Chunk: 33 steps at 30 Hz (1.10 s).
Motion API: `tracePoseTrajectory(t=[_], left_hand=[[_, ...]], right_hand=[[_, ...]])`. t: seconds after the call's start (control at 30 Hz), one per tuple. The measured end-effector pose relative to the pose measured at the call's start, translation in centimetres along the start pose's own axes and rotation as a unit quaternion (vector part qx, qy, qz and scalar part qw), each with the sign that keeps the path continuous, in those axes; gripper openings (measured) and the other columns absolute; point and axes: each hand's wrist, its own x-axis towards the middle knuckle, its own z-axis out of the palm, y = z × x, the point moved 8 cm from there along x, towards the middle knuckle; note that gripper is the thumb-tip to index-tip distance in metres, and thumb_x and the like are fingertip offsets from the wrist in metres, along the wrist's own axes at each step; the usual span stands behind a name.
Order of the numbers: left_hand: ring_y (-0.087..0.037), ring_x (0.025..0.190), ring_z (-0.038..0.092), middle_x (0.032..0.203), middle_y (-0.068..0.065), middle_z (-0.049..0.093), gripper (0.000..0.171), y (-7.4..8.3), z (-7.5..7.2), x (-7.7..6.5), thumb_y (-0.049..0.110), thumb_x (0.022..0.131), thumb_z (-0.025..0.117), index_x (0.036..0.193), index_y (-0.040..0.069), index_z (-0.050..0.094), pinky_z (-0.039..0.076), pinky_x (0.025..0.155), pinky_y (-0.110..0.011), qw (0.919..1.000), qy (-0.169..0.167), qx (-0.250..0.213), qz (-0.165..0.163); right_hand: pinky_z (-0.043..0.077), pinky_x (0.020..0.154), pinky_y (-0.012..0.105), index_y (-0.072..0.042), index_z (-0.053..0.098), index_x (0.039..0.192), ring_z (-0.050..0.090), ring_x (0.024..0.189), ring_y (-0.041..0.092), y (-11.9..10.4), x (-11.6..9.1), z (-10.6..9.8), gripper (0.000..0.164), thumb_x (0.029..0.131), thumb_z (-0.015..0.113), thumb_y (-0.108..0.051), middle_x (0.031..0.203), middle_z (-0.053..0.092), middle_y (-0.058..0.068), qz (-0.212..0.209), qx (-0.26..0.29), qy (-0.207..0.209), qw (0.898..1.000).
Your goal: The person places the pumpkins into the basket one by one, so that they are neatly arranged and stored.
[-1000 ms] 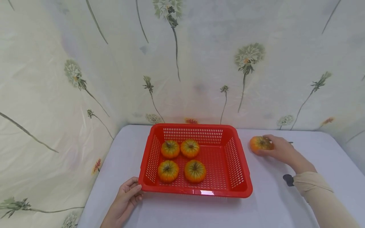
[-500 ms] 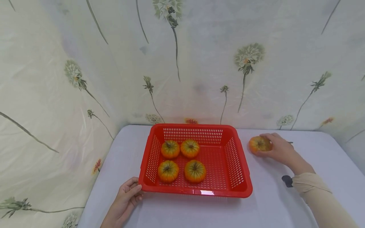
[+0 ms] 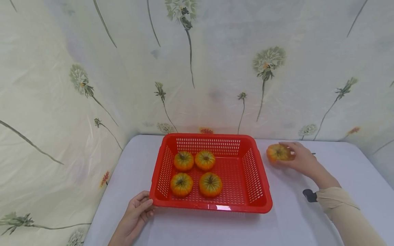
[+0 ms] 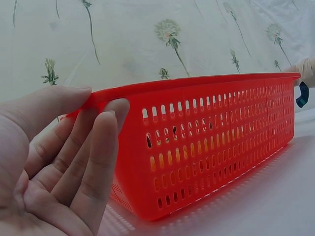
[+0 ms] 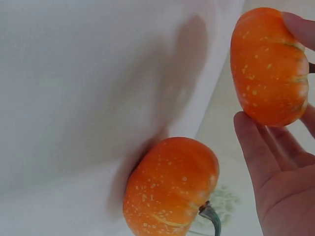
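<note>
My left hand grips the near left corner of a red plastic basket; in the left wrist view the thumb lies on its rim and the fingers are under it. Inside the basket, toward its left side, sit several small orange-green pumpkins. To the right of the basket, my right hand holds another pumpkin between thumb and fingers. The right wrist view shows this held pumpkin off the table. A second pumpkin with a curved stem rests on the table there; in the head view my hand hides most of it.
The white table carries the basket and ends at a flower-printed cloth behind and on the left. A dark object sits at my right wrist. The basket's right wall stands between the held pumpkin and the basket's inside.
My right hand has shifted slightly left and away from me, carrying the pumpkin with it toward the basket. The left hand and the basket have stayed still.
</note>
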Motion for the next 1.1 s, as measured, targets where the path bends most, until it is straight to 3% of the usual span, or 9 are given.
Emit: tracePoseTrajectory(t=[0.3, 0.7, 1.1], left_hand=[[-0.004, 0.080, 0.067, 0.103, 0.008, 0.073, 0.017, -0.1, 0.0, 0.0, 0.010, 0.106, 0.054, 0.109, 0.021, 0.067, 0.056, 0.076, -0.014, 1.0000, 0.003, -0.001, -0.006], [-0.003, 0.081, 0.067, 0.102, 0.008, 0.073, 0.019, 0.1, 0.2, 0.0, 0.009, 0.107, 0.052, 0.109, 0.020, 0.067, 0.056, 0.074, -0.014, 0.9998, -0.017, -0.009, 0.003], [-0.003, 0.080, 0.067, 0.101, 0.009, 0.072, 0.019, -0.1, 0.0, 0.0, 0.009, 0.106, 0.053, 0.108, 0.021, 0.067, 0.056, 0.074, -0.014, 1.0000, -0.007, -0.005, 0.004]], right_hand=[[0.056, 0.094, 0.063, -0.009, 0.039, 0.155, 0.044, 0.134, 0.052, -1.3, -0.4, -0.6, 0.097, 0.084, 0.078, -0.060, 0.153, 0.044, 0.027, 0.005, 0.041, -0.002, 0.999], [0.057, 0.093, 0.063, -0.011, 0.042, 0.154, 0.048, 0.132, 0.053, -4.3, -0.8, -1.8, 0.097, 0.082, 0.077, -0.065, 0.152, 0.047, 0.026, -0.005, 0.041, 0.014, 0.999], [0.057, 0.091, 0.062, -0.016, 0.043, 0.155, 0.047, 0.131, 0.047, -6.6, -1.2, -2.9, 0.091, 0.084, 0.079, -0.060, 0.151, 0.048, 0.021, -0.029, 0.047, 0.018, 0.998]])
